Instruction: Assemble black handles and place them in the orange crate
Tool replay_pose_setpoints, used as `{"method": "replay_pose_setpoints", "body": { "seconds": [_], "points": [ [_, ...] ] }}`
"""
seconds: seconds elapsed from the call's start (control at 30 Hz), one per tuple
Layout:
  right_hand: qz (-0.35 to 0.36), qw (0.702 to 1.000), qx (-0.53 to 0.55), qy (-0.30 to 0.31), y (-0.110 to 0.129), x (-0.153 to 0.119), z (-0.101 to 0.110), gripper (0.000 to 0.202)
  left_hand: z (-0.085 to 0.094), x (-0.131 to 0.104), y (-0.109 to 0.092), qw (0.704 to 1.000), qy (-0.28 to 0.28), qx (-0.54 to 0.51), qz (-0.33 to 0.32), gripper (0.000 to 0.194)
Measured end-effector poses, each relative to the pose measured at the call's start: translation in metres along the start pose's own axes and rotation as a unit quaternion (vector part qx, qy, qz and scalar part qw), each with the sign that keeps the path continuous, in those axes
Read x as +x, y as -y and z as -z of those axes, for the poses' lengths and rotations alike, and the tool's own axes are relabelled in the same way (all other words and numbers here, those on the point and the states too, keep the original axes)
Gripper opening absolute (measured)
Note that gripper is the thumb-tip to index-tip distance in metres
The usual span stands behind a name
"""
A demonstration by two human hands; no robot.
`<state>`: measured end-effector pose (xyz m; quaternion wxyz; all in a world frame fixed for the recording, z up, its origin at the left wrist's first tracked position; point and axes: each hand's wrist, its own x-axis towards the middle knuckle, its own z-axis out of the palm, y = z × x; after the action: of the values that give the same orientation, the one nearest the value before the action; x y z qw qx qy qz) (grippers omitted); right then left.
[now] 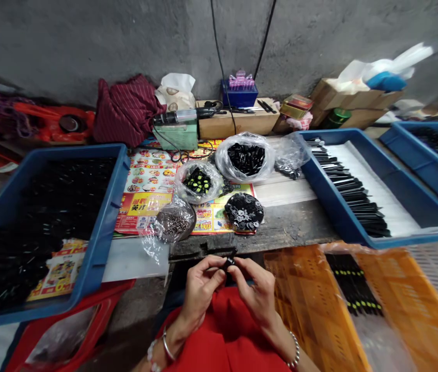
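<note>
My left hand (202,289) and my right hand (255,292) meet in front of the red garment, at the table's near edge. Both pinch a small black part (229,262) between thumbs and fingertips; its exact kind is too small to tell. Just beyond lie a bowl of small metal pieces (174,223) in clear plastic and a round heap of black pieces (244,212). Farther back are a bag of black and yellow-green pieces (198,182) and a larger bag of black parts (245,157).
A blue tray (104,253) of black parts stands at left. Another blue tray (424,206) at right holds a row of long black pieces. Orange crates (312,299) sit lower right. Along the wall are a cardboard box (238,123), a power screwdriver (182,116) and a maroon cloth (125,111).
</note>
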<state>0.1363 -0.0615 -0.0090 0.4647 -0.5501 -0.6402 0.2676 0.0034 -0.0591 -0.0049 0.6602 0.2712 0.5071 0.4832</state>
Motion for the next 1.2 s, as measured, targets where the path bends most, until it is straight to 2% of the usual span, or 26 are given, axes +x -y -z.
{"method": "replay_pose_setpoints", "body": {
  "seconds": [0.13, 0.2, 0.27, 0.33, 0.4, 0.43, 0.5, 0.6, 0.73, 0.83, 0.93, 1.03, 1.2],
  "points": [
    [-0.073, 0.996, 0.048, 0.024, 0.001, 0.002, 0.001, 0.018, 0.002, 0.000, 0.002, 1.000, 0.002, 0.006, 0.003, 0.027],
    [-0.139, 0.984, 0.103, 0.042, -0.003, 0.003, 0.001, 0.021, 0.002, -0.001, 0.002, 1.000, 0.001, 0.009, 0.000, 0.025],
    [-0.239, 0.946, 0.210, 0.070, -0.008, 0.005, 0.002, 0.029, 0.002, -0.001, 0.001, 1.000, 0.006, 0.019, -0.023, 0.022],
    [-0.333, 0.884, 0.317, 0.088, -0.012, 0.006, 0.002, 0.038, 0.002, -0.001, 0.001, 0.997, 0.018, 0.036, -0.060, 0.019],
    [-0.381, 0.843, 0.369, 0.091, -0.013, 0.008, 0.003, 0.044, 0.002, 0.000, 0.001, 0.993, 0.027, 0.057, -0.099, 0.016],
    [-0.388, 0.837, 0.375, 0.091, -0.013, 0.009, 0.003, 0.045, 0.003, 0.001, 0.002, 0.991, 0.028, 0.068, -0.115, 0.015],
    [-0.381, 0.845, 0.363, 0.094, -0.012, 0.010, 0.004, 0.044, 0.004, 0.001, 0.004, 0.986, 0.025, 0.087, -0.138, 0.013],
    [-0.352, 0.875, 0.324, 0.073, -0.010, 0.009, 0.003, 0.037, 0.006, 0.001, 0.007, 0.984, 0.023, 0.103, -0.141, 0.013],
    [-0.276, 0.928, 0.249, 0.012, -0.007, 0.002, 0.001, 0.024, 0.006, 0.002, 0.007, 0.987, 0.022, 0.097, -0.126, 0.014],
    [-0.213, 0.957, 0.197, -0.005, -0.003, -0.001, 0.001, 0.014, 0.005, 0.002, 0.006, 0.989, 0.024, 0.086, -0.120, 0.014],
    [-0.183, 0.967, 0.178, -0.007, 0.000, -0.001, 0.002, 0.010, 0.005, 0.002, 0.006, 0.989, 0.029, 0.084, -0.117, 0.014],
    [-0.188, 0.967, 0.174, 0.004, -0.001, 0.000, 0.004, 0.014, 0.006, 0.003, 0.007, 0.989, 0.033, 0.083, -0.119, 0.014],
    [-0.199, 0.955, 0.201, 0.084, -0.003, 0.004, 0.007, 0.032, 0.007, 0.002, 0.009, 0.989, 0.046, 0.077, -0.118, 0.014]
  ]
}}
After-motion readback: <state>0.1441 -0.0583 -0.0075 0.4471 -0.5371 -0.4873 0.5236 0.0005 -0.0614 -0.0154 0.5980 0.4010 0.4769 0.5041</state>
